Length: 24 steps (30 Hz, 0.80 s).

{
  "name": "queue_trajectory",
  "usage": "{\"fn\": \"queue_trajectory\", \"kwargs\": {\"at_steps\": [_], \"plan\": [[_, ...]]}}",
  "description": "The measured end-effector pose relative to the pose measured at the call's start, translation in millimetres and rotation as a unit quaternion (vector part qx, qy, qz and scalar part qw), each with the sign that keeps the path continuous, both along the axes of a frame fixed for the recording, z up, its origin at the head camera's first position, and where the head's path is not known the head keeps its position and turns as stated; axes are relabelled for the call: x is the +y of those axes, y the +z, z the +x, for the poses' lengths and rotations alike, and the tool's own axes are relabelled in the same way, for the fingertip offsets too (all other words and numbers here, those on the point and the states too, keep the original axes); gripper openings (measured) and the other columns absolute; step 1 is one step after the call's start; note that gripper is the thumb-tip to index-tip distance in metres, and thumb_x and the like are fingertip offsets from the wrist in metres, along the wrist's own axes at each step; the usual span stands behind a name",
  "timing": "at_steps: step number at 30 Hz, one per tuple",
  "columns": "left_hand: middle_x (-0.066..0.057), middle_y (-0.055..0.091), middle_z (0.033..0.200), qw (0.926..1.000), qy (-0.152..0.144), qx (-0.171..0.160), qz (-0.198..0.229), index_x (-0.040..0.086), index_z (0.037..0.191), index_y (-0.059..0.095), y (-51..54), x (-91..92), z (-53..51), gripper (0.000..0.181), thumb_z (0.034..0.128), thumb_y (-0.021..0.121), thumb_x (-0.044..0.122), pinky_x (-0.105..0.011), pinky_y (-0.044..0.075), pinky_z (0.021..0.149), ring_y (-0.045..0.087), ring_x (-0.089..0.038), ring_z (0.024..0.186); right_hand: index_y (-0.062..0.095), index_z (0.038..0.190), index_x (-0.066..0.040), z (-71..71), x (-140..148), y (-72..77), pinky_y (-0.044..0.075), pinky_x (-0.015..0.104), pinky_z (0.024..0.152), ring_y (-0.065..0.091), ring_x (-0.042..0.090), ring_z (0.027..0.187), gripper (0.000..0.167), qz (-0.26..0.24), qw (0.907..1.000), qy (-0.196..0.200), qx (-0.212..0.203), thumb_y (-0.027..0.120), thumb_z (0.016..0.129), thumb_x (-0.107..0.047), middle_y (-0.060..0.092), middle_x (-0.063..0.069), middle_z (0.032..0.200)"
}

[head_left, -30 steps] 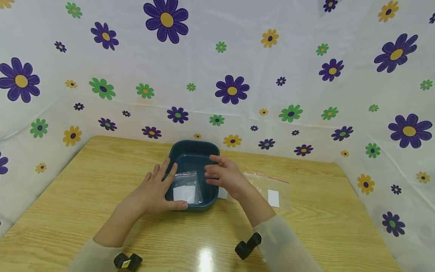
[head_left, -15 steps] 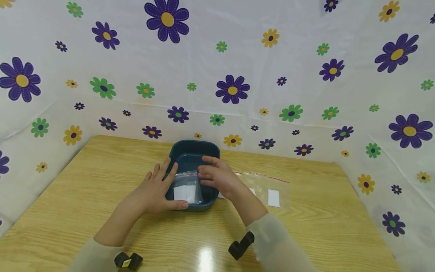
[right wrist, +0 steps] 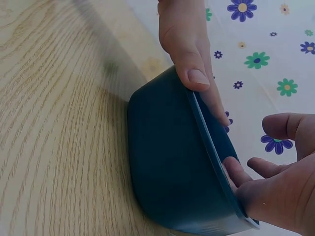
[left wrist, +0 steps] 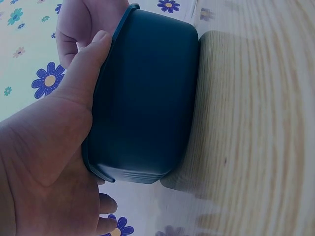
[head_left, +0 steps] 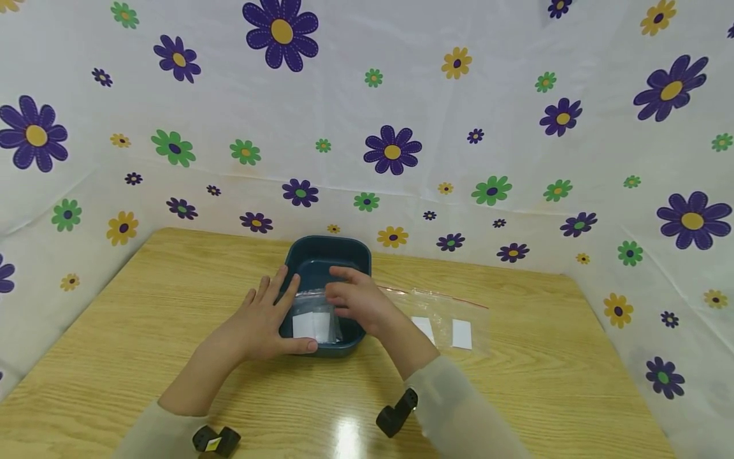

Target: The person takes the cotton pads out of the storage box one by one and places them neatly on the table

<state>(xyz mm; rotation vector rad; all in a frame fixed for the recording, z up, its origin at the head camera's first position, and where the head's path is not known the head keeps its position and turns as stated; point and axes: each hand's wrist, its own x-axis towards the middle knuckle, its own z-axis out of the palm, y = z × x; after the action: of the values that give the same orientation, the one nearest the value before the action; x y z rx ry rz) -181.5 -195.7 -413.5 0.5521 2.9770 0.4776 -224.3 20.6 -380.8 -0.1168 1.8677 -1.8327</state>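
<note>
A dark blue-green plastic bin (head_left: pixel 328 243) stands on the wooden table. Inside it, at the near end, lie clear zip bags (head_left: pixel 312 322) with white cards. My left hand (head_left: pixel 260 326) rests on the bin's near left corner, its fingers spread and its thumb along the near rim. My right hand (head_left: pixel 361 303) hangs over the bin's right side, and some of its fingers dip inside. In the right wrist view that hand's thumb (right wrist: pixel 283 126) stands away from the fingers, with nothing seen between them. Its palm side is hidden in the head view.
Right of the bin, two clear zip bags lie flat on the table (head_left: pixel 545 357), one holding a white card (head_left: pixel 422 328) and the other a white card (head_left: pixel 461 335). A flower-printed cloth (head_left: pixel 344 115) hangs behind the table and at its sides.
My right hand has moved left, further over the bin, and more of the bags on the right shows. The left hand and the bin have stayed in place.
</note>
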Motion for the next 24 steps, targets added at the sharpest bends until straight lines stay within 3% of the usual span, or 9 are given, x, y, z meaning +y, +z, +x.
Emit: {"fn": "queue_trajectory", "kwargs": {"at_steps": [13,24], "plan": [[-0.023,-0.001,0.166,1.0000,0.000,0.000,0.005,0.005,0.160,0.014,-2.4,-0.1,-0.9,0.130,0.0706,0.053,0.090,-0.071,0.014,0.115,0.008,-0.057,0.147,0.046,0.148,-0.013,-1.7,-7.4,-5.6,0.031,0.062,0.114,0.039,0.040,0.141,0.052,0.034,0.9993,-0.012,-0.004,0.052,0.096,-0.007,0.040,0.019,0.154],[-0.023,-0.001,0.166,1.0000,-0.001,-0.001,0.004,0.005,0.160,0.014,-2.8,-1.1,-0.3,0.128,0.0717,0.055,0.089,-0.071,0.014,0.114,0.008,-0.056,0.147,0.042,0.151,-0.013,-1.0,-11.4,-8.4,0.035,0.063,0.110,0.043,0.043,0.137,0.056,0.034,0.9992,-0.009,-0.020,0.050,0.096,-0.007,0.041,0.021,0.151]]}}
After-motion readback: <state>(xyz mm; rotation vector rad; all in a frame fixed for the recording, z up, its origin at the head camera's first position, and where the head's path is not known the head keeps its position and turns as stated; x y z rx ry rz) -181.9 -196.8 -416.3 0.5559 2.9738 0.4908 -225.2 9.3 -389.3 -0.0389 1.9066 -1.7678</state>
